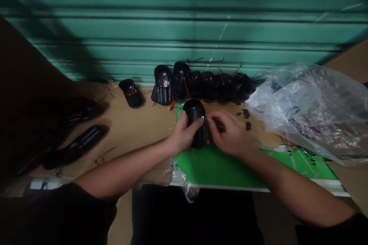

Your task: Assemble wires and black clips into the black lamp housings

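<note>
A glossy black plastic housing (198,139), rounded at its far end, is held upright in front of me over the green sheet (212,168). My left hand (184,132) grips it from the left, the thumb lying across its face beside a small white piece (202,117). At its right edge my right hand (228,132) is closed, thumb and forefinger together in a pinch. What that pinch holds, if anything, is too small and dim to make out.
Similar black housings (181,80) with red wires line the back, and one housing (132,93) stands apart. More housings (77,145) lie at left. A clear plastic bag (310,103) with wires is at right, near small black parts (247,125). A green wall (172,30) rises behind.
</note>
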Demonstrator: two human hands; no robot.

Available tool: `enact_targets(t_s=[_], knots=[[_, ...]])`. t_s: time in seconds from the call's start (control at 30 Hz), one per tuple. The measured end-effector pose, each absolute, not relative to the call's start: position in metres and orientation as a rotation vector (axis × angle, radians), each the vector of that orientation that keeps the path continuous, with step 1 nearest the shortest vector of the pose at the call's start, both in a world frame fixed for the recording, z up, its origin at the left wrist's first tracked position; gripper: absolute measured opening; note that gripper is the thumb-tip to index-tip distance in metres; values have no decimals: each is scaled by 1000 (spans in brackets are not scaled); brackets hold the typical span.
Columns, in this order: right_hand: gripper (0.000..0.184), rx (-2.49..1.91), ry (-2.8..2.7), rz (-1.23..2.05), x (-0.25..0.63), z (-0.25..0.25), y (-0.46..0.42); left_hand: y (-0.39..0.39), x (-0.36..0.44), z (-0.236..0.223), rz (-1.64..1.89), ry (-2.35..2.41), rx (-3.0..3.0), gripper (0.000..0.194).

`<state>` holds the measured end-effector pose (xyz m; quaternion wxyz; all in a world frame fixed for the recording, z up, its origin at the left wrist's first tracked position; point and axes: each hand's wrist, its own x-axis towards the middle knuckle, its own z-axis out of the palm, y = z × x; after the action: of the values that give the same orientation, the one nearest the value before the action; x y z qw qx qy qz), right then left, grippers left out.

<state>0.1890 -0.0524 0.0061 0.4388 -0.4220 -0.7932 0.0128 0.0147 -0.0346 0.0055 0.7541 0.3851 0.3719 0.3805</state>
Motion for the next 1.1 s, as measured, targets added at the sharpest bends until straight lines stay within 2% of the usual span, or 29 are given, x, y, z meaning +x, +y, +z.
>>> enact_targets(t_s=[0.67,1.1], knots=[[6,-1017,-1963,231,193,9,-49,-36,16,7,861,826,818,66],[7,-1029,-1978,189,192,7,-50,-35,15,6,877,818,817,62]])
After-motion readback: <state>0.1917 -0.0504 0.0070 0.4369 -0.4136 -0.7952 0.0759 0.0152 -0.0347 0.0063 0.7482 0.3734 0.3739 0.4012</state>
